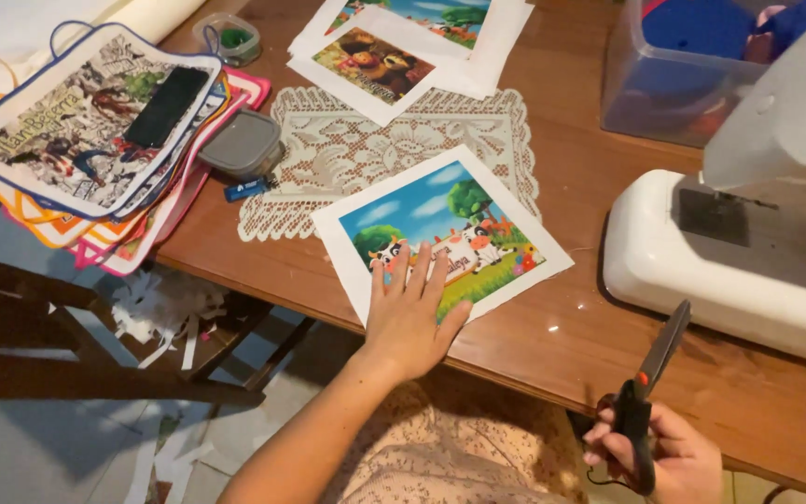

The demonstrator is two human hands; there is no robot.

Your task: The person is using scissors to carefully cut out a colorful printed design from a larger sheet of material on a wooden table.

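Fingers (409,271) of the left hand (408,322) lie spread and flat on the cartoon print (440,233), apparently pinning it near the table (552,345) edge. Print: white-bordered sheet, blue sky, green trees, cow figures, partly over a lace doily (347,149). Right hand (650,457) wraps the black scissors (650,392), blades shut, pointing up and away, clear of the sheet. White sewing machine (729,271) stands to the right.

The one camera sits on my head and looks steeply down and forward over the near edge of the table (552,350), close in. My lap fills the bottom centre of the frame, the floor (58,439) the lower left, the table's far side the top.
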